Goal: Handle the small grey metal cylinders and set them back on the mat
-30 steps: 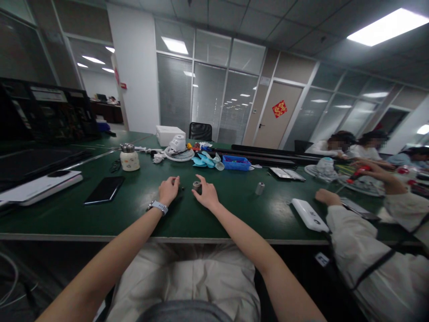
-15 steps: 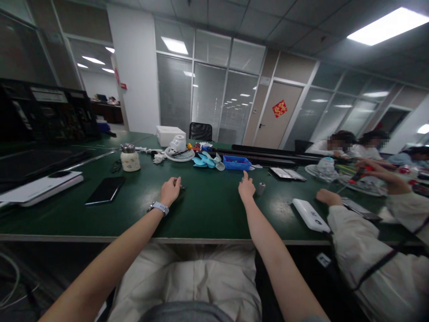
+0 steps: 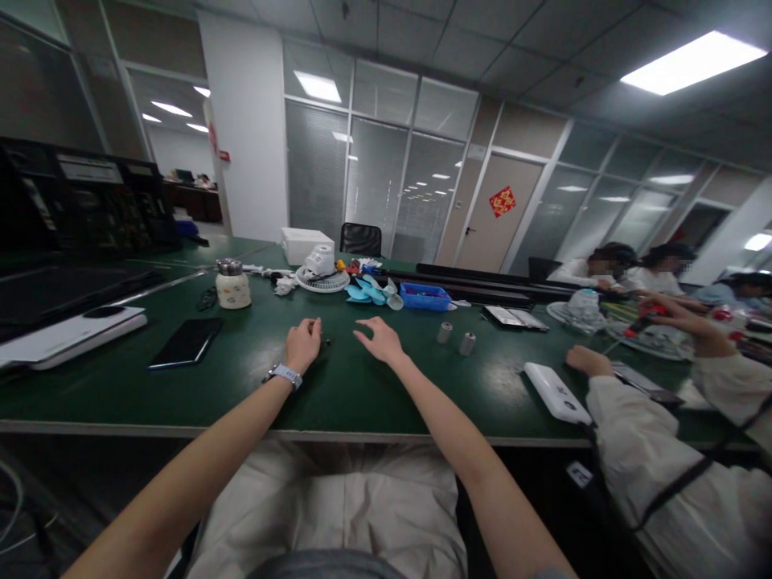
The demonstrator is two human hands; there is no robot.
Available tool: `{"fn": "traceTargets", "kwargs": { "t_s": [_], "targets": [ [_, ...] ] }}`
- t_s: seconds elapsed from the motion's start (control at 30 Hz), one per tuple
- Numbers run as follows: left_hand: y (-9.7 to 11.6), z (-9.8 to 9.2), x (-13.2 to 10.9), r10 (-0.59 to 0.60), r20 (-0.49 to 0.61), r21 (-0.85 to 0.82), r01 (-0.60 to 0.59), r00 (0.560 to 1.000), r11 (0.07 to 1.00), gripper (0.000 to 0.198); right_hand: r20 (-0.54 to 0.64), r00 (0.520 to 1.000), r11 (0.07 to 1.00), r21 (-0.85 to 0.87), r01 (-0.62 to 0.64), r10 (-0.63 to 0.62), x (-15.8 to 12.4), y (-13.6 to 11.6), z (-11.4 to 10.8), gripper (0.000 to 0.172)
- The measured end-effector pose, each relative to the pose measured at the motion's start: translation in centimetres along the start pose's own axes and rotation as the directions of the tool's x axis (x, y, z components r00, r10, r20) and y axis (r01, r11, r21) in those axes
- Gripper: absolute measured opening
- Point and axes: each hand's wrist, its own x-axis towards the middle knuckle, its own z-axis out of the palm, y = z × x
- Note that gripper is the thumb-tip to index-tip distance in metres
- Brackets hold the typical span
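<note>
My left hand (image 3: 302, 346), with a watch (image 3: 283, 375) at its wrist, rests over the green table with its fingers curled together. Whatever those fingers pinch, if anything, is hidden. Just right of them lies a tiny dark piece (image 3: 329, 342), too small to name. My right hand (image 3: 379, 341) is held above the tabletop, thumb and forefinger apart, nothing between them. To its right stand two small grey metal cylinders, a farther one (image 3: 445, 333) and a nearer one (image 3: 467, 344), apart from each other.
Beyond my hands are a blue tray (image 3: 425, 297), light-blue fan blades (image 3: 367, 291) and a white fan part (image 3: 321, 269). A phone (image 3: 186, 343) and a cream jar (image 3: 233, 289) sit left. At right, a white device (image 3: 556, 392) lies beside a co-worker's hand (image 3: 589, 361).
My right hand has moved left, away from the cylinders, with thumb and forefinger spread. A second cylinder now shows where that hand was. My left hand has barely shifted.
</note>
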Motion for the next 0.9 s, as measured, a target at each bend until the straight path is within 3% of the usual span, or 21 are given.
{"fn": "traceTargets", "kwargs": {
  "t_s": [0.1,0.3,0.43,0.53,0.6,0.7,0.8,0.9],
  "targets": [
    [0.1,-0.2,-0.1,0.004,-0.021,0.014,-0.004,1.000,1.000,0.043,0.126,0.992,0.998,0.055,-0.002,-0.005,1.2,-2.9,2.8,0.049],
    [0.4,-0.3,-0.2,-0.001,-0.007,0.021,0.001,1.000,1.000,0.041,0.147,0.987,0.994,0.080,-0.079,0.066,2.7,-4.8,5.4,0.031],
    [0.4,-0.3,-0.2,0.012,-0.001,-0.018,-0.012,1.000,1.000,0.040,0.046,0.999,1.000,0.026,0.006,-0.007,2.6,-3.6,3.7,0.026],
    [0.4,-0.3,-0.3,0.002,0.003,-0.028,-0.002,1.000,1.000,0.040,-0.167,0.986,0.997,-0.063,-0.034,0.023,2.0,-0.3,0.2,0.026],
    [0.4,-0.3,-0.3,-0.004,0.005,-0.025,0.004,1.000,1.000,0.039,-0.357,0.921,0.973,-0.108,-0.203,0.153,1.3,3.0,-2.4,0.030],
    [0.5,-0.3,-0.4,-0.011,0.008,-0.022,0.012,1.000,1.000,0.038,-0.553,0.761,0.868,-0.127,-0.480,0.340,-0.5,8.4,-5.6,0.033],
    [0.5,-0.3,-0.4,-0.016,0.025,-0.028,0.017,1.000,0.999,0.037,-0.648,0.617,0.759,-0.090,-0.644,0.447,-2.4,12.7,-6.9,0.031],
    [0.5,-0.3,-0.3,-0.020,0.037,-0.027,0.021,0.999,0.999,0.037,-0.666,0.540,0.695,-0.044,-0.718,0.516,-3.3,15.0,-6.9,0.029]
  ]
}}
